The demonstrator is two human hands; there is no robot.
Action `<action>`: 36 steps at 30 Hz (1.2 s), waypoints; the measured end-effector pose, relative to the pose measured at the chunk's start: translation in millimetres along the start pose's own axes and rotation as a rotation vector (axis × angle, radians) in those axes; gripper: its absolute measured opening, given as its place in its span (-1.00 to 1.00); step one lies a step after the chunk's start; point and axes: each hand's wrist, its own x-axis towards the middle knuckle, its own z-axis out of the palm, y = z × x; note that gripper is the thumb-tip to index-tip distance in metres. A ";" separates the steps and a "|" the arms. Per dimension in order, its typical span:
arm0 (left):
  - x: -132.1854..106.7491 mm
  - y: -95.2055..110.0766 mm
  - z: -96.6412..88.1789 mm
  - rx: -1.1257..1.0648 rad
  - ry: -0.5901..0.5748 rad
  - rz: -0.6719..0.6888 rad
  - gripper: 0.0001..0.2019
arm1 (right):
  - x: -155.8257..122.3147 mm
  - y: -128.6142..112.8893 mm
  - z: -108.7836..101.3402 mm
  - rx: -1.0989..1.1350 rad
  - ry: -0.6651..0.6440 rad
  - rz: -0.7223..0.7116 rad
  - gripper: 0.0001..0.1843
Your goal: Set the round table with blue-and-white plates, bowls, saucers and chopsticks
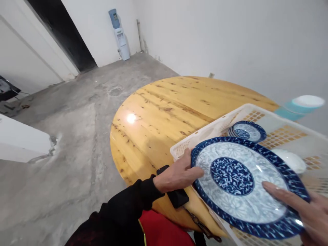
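Observation:
A large oval plate [232, 212] with a dark blue patterned rim and a blue centre is held up over the near side of a white plastic basket [205, 135]. My left hand [180, 172] grips its left edge, thumb on the upper face. At the right end my right hand [304, 208] clasps the rim, thumb on top; its fingers underneath are hidden. Inside the basket, beyond the plate, a stack of small blue-and-white bowls [252, 131] lies tilted. A white dish [290, 160] rests partly behind the plate.
The basket stands on a round wooden table [153, 112]. A black phone [178, 198] and a strap with keys [198, 222] lie by the near edge. A blue-green cup-shaped thing [299, 107] stands beyond the basket. Farther off, a water dispenser [122, 44] stands against the wall.

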 end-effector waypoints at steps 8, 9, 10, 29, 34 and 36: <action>-83.6 -37.7 -39.7 -0.111 0.068 -0.073 -0.40 | -53.9 12.4 76.7 0.091 -0.030 0.309 -0.28; -95.2 -45.6 -46.8 -0.127 0.086 -0.076 -0.38 | -58.2 18.5 87.7 0.095 -0.053 0.332 -0.24; -107.4 -53.5 -54.7 -0.142 0.106 -0.077 -0.36 | -62.4 25.5 99.7 0.098 -0.089 0.352 -0.21; -314.0 -152.1 -276.5 -0.130 0.534 -0.210 -0.45 | -150.2 94.2 423.7 0.319 -0.418 0.287 -0.50; -317.6 -170.7 -311.3 -0.154 0.641 -0.227 -0.44 | -140.5 88.3 465.4 0.317 -0.483 0.268 -0.56; -310.7 -179.5 -326.8 -0.180 0.658 -0.245 -0.41 | -130.7 85.6 480.3 0.312 -0.485 0.257 -0.58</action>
